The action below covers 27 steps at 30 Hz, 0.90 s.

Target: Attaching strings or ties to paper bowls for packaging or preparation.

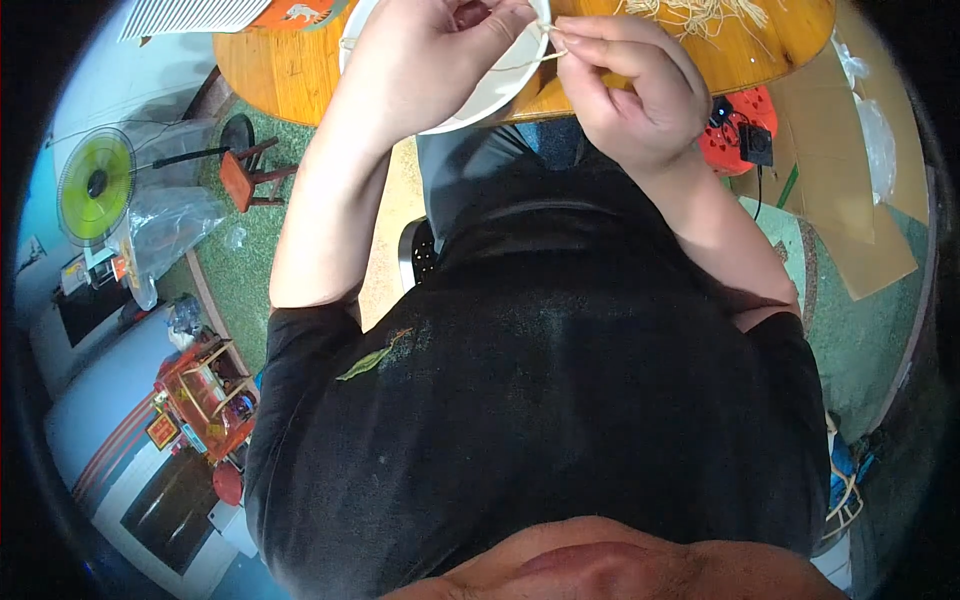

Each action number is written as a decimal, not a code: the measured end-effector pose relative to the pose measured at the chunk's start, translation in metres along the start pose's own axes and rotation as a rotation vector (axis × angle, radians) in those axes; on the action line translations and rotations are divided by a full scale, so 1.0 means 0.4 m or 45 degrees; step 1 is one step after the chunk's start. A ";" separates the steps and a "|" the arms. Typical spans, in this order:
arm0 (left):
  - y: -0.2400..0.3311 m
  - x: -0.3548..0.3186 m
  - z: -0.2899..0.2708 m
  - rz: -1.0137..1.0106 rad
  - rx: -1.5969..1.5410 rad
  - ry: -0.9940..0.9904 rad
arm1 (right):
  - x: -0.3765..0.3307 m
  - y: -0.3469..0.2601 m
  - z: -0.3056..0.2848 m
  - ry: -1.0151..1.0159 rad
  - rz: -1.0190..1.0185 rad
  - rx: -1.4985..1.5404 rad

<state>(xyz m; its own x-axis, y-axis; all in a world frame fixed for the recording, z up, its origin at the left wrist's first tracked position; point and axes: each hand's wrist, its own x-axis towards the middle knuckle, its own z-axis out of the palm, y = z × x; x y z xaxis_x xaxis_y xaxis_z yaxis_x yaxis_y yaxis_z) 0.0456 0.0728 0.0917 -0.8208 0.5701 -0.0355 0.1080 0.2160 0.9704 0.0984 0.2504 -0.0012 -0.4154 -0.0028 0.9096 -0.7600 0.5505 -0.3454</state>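
A thin cream-coloured string (pixel 530 63) runs between my two hands over a white round container (pixel 492 98) at the table's near edge. My left hand (pixel 425 65) is closed around its end of the string, the thumb pointing right and the other fingers partly hidden. Just to the right, my right hand (pixel 640 90) pinches the string between thumb and fingertips, close to the container's rim. Beyond that hand lies a loose pile of similar cream strings (pixel 705 15) on the wooden table (pixel 290 75). What sits deeper inside my left hand cannot be made out.
An orange item with a white ribbed part (pixel 290 14) lies at the table's far left. Right of my lap is a red stool (pixel 725 155) with a small black device (pixel 756 145) on it. Cardboard (pixel 825 160) leans beyond. A green-bladed fan (pixel 97 185) and small wooden chair (pixel 240 180) stand left.
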 end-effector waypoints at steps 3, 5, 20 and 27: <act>0.040 -0.007 0.013 0.117 0.827 0.150 | -0.010 -0.020 -0.001 0.057 0.218 0.170; 0.038 -0.005 0.023 0.302 0.972 0.218 | -0.009 -0.026 0.004 0.136 0.405 0.317; 0.081 -0.077 -0.031 0.156 0.730 -0.334 | 0.048 -0.046 -0.032 0.277 1.301 1.048; 0.033 -0.145 -0.043 0.476 0.338 0.207 | -0.001 -0.024 -0.046 0.217 0.998 0.967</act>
<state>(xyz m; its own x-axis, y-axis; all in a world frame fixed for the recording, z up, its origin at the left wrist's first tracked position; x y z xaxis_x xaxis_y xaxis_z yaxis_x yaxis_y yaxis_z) 0.0848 0.0290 0.1109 -0.7734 0.5203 0.3622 0.5342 0.2272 0.8143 0.1150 0.2605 0.0060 -0.8862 0.2703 0.3763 -0.4497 -0.3067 -0.8388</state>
